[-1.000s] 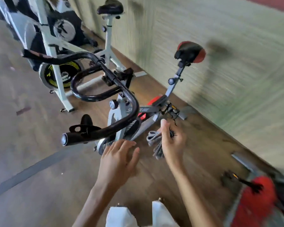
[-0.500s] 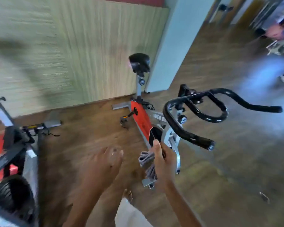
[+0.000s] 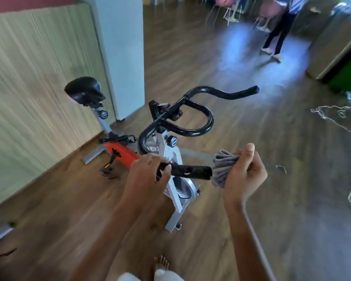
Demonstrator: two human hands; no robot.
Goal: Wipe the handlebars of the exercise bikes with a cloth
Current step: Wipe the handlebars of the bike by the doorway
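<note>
Left hand (image 3: 148, 173) now curled round near handlebar grip (image 3: 190, 171); empty in air half second ago. Grey cloth (image 3: 224, 166) kept bunched in right hand (image 3: 245, 176), fingers closed on it, now held just beside grip tip; previously by exercise bike (image 3: 171, 154) frame.

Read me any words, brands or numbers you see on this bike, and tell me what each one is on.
"BIK", cut off at both ends: on the white frame, partly behind the handlebar.
Round label on the front knob: too small to read.
Round label on the seat post knob: blurred, unreadable.
No numbers can be read.
</note>
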